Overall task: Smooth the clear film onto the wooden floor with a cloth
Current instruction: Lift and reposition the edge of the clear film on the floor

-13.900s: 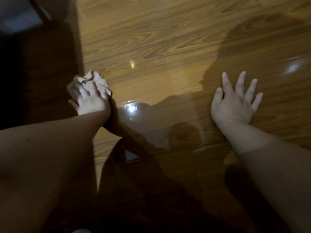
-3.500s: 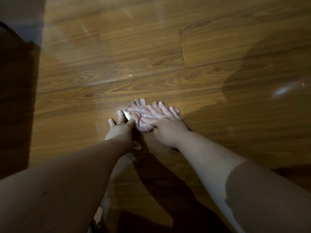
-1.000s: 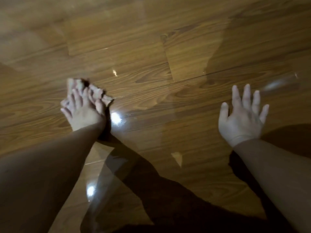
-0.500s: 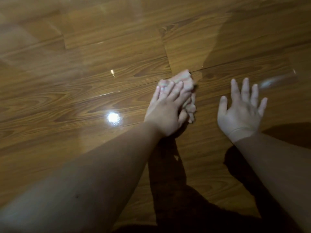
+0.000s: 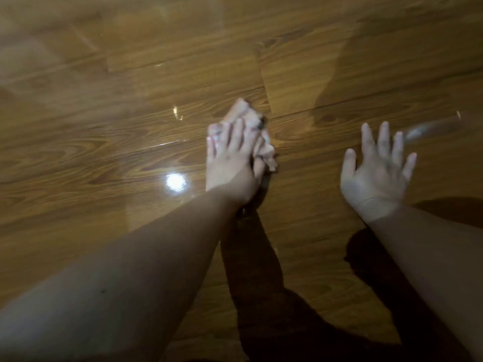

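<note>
Wooden floor (image 5: 78, 152) across the whole view, under clear film (image 5: 156, 142) lying glossy over it, with a bright glare (image 5: 176, 182) left of centre. Right hand (image 5: 376, 173) at right, spread flat and empty on the film, probably to pin the sheet against sliding. Left hand (image 5: 230, 163) at centre, fingers stretched nearly straight over a bunched pale cloth (image 5: 264, 142), pressing it down onto the film to push out air; thumb too blurred to judge.

Seen from a single head-worn wide-angle camera, facing forward and steeply down, close over the wooden floor (image 5: 104, 152), left hand (image 5: 230, 168) and right hand (image 5: 376, 176) mid-frame.
</note>
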